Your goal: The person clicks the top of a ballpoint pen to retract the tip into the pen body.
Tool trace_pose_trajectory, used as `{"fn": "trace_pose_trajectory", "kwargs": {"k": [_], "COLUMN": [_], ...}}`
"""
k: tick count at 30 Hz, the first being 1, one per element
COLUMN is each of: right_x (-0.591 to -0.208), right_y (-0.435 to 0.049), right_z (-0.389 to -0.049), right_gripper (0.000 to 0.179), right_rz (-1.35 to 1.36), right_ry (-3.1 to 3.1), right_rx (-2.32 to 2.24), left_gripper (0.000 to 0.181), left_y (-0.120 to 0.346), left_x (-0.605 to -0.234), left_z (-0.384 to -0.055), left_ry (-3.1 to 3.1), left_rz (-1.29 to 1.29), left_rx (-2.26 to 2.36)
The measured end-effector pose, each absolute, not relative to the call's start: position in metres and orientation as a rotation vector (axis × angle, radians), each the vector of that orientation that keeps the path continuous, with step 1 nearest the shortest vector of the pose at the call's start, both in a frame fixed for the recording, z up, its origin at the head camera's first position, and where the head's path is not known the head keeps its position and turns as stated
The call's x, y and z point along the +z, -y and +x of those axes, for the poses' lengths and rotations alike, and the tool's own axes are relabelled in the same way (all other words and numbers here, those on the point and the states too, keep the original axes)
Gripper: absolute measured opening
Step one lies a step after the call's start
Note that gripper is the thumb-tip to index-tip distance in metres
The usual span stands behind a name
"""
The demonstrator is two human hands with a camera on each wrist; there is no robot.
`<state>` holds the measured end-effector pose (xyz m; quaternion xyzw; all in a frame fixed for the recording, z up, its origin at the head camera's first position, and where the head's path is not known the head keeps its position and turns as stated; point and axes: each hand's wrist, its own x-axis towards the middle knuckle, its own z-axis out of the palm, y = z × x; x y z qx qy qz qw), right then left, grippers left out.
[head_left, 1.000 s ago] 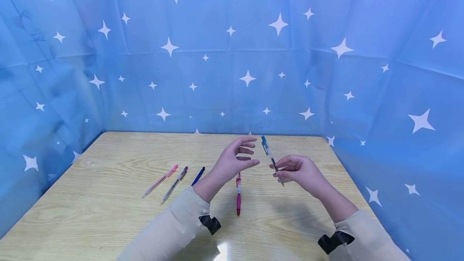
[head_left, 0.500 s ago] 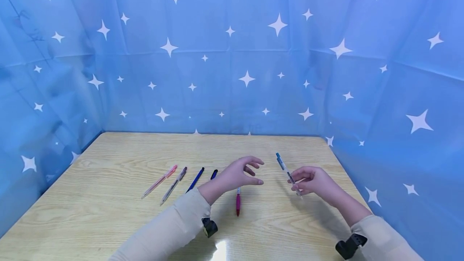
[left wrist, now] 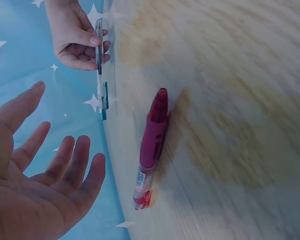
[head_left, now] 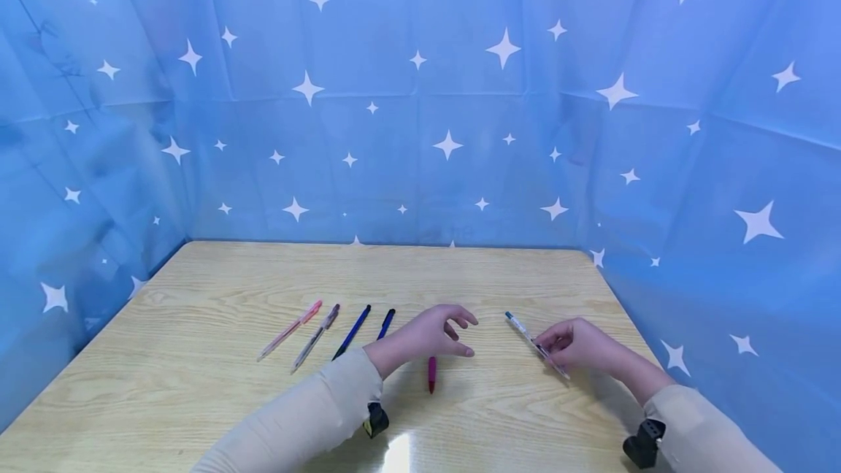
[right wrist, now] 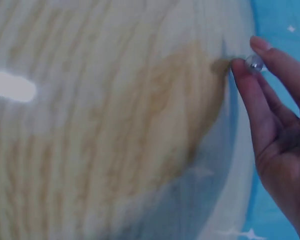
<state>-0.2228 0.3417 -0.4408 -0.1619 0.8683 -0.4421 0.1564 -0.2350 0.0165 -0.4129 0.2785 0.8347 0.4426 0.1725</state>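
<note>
My right hand (head_left: pixel 573 344) pinches a clear pen with a teal end (head_left: pixel 517 325) between thumb and fingers, low over the right half of the table. The pen slants, teal end pointing away from me; whether it touches the wood I cannot tell. In the right wrist view only the clear tip (right wrist: pixel 254 62) of this pen shows between the fingertips. Nothing is in my left hand (head_left: pixel 430 333), whose fingers are loosely spread above a magenta pen (left wrist: pixel 154 137). That pen lies on the table, partly covered by the hand in the head view.
To the left lie a pink pen (head_left: pixel 290 331), a grey-brown pen (head_left: pixel 316 338) and a blue pen (head_left: pixel 352 331), roughly side by side. Another blue pen (head_left: pixel 387 322) is partly behind my left hand. A blue star-patterned curtain (head_left: pixel 394 93) surrounds the wooden table (head_left: pixel 164 385).
The right hand has carried the teal pen rightward and down toward the table, and the pen has tilted flatter. My left hand has lowered and come nearer, uncovering a second blue pen.
</note>
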Motion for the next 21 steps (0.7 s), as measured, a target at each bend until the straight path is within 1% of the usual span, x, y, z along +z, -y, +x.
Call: {"fn": "trace_pose_trajectory", "kwargs": {"k": [8,17,21], "right_x": [-0.448,-0.449,-0.447], "right_y": [-0.344,-0.336,-0.333], "right_z": [-0.225,-0.224,-0.223], "right_gripper": [0.033,0.030,0.031], "right_rz": [-0.522,-0.675,-0.682], "right_ry": [-2.436,-2.515,-2.500], "right_rx": [-1.273,-1.091,-1.095], "left_gripper": [0.046,0.044,0.045], "left_y": [-0.017,-0.016,-0.015], "left_x": [-0.416,-0.419,-0.420], "left_z": [-0.235,-0.235,-0.235], "left_ry": [-2.371,-2.376,-2.385], "left_rz": [0.782,0.808,0.823], "left_rx": [1.229,1.206,1.188]}}
